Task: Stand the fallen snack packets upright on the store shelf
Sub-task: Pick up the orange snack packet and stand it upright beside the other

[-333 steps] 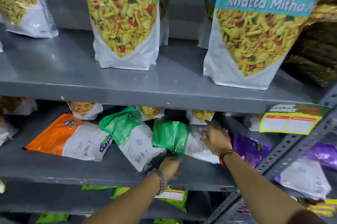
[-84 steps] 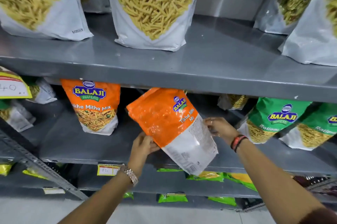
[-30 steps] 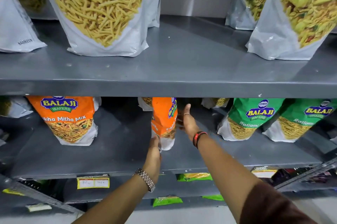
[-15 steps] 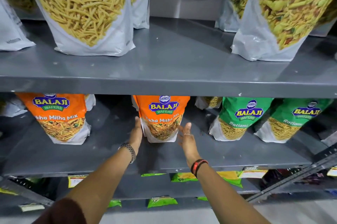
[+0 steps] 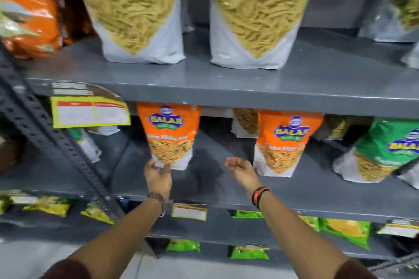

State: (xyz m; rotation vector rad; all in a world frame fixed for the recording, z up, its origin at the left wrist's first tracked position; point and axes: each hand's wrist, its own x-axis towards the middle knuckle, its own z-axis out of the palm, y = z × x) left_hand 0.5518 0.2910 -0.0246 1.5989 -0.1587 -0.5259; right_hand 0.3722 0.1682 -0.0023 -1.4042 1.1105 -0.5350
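Orange packet (image 5: 170, 135) upright, left hand (image 5: 157, 176) seemingly touching base

Two big packets (image 5: 138, 17) (image 5: 256, 20) stand side by side on the upper shelf (image 5: 226, 94). On the middle shelf (image 5: 317, 192) below, three packets stand in a row: the left packet (image 5: 171, 135), the middle packet (image 5: 283, 142) and the right packet (image 5: 383, 151). The left hand (image 5: 157, 175) touches the left packet's bottom corner; the right hand (image 5: 241, 168) hovers between the left and middle packets. A price tag (image 5: 90, 111) hangs from the upper shelf's edge, left of the row.

Open gap on the middle shelf (image 5: 317, 190) between the two orange packets (image 5: 170, 135) (image 5: 286, 142). Upper shelf edge (image 5: 226, 94) capped headroom.
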